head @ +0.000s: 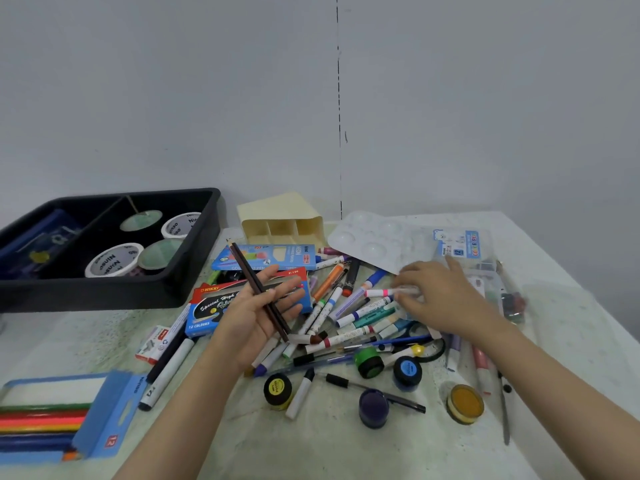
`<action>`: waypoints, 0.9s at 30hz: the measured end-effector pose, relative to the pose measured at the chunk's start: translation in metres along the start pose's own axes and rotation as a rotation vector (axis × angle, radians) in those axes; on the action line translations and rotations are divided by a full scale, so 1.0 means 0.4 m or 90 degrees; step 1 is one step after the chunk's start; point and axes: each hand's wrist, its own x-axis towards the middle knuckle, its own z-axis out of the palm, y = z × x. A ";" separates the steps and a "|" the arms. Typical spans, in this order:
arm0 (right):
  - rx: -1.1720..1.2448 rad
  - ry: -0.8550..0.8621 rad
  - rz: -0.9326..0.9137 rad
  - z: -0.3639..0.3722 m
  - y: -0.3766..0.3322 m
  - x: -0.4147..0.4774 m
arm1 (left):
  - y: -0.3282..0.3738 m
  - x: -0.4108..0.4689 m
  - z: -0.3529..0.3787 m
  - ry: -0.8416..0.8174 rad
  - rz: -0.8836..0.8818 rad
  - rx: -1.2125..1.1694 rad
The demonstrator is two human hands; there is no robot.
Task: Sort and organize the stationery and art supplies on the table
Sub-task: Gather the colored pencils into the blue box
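Note:
My left hand [256,317] lies palm up over the left side of the pile, fingers straight, carrying two dark brown pencils [242,261] across the palm. My right hand [446,299] reaches left over a heap of markers and pens [360,317]. Its fingertips pinch the end of a white marker with a pink band [379,292], though they are blurred. Small paint pots stand near the front: yellow [277,389], green [369,362], blue [408,372], purple [373,408] and orange [464,404].
A black tray [194,271] with tape rolls sits at the back left. A cream pen holder [280,216] lies on its side beside a white palette [374,240]. Pencil boxes [277,258] lie behind my left hand. An open coloured-pencil box [100,410] is at the front left.

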 end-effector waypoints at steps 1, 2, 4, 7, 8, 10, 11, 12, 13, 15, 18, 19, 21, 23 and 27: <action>0.021 -0.005 -0.020 0.004 -0.017 0.013 | 0.004 0.000 -0.004 0.003 0.005 -0.002; 0.043 -0.015 -0.043 0.010 -0.035 0.026 | 0.008 0.000 -0.006 0.006 0.011 -0.006; 0.086 -0.033 -0.103 0.021 -0.078 0.052 | 0.018 -0.002 -0.012 0.014 0.023 -0.015; 0.129 -0.042 -0.209 0.049 -0.138 0.095 | 0.030 -0.005 -0.027 0.030 0.037 -0.018; 0.125 -0.048 -0.231 0.059 -0.155 0.110 | 0.033 -0.006 -0.034 0.037 0.040 -0.021; 0.099 -0.056 -0.265 0.079 -0.180 0.138 | 0.039 -0.007 -0.048 0.052 0.046 -0.033; 0.088 -0.055 -0.279 0.085 -0.192 0.150 | 0.042 -0.008 -0.055 0.058 0.050 -0.037; 0.077 -0.057 -0.290 0.091 -0.202 0.161 | 0.045 -0.008 -0.061 0.062 0.055 -0.040; 0.060 -0.064 -0.298 0.096 -0.212 0.169 | 0.048 -0.010 -0.067 0.066 0.060 -0.043; 0.019 -0.084 -0.305 0.106 -0.224 0.185 | 0.053 -0.013 -0.079 0.068 0.068 -0.046; 0.003 -0.094 -0.301 0.118 -0.229 0.189 | 0.059 -0.022 -0.097 0.069 0.069 -0.047; 0.005 -0.092 -0.302 0.120 -0.226 0.183 | 0.061 -0.025 -0.103 0.069 0.070 -0.048; 0.019 -0.077 -0.308 0.117 -0.214 0.163 | 0.064 -0.030 -0.114 0.072 0.071 -0.045; 0.040 -0.052 -0.315 0.110 -0.195 0.139 | 0.067 -0.035 -0.123 0.075 0.072 -0.046; 0.062 -0.045 -0.300 0.093 -0.158 0.110 | 0.072 -0.044 -0.131 0.074 0.080 -0.052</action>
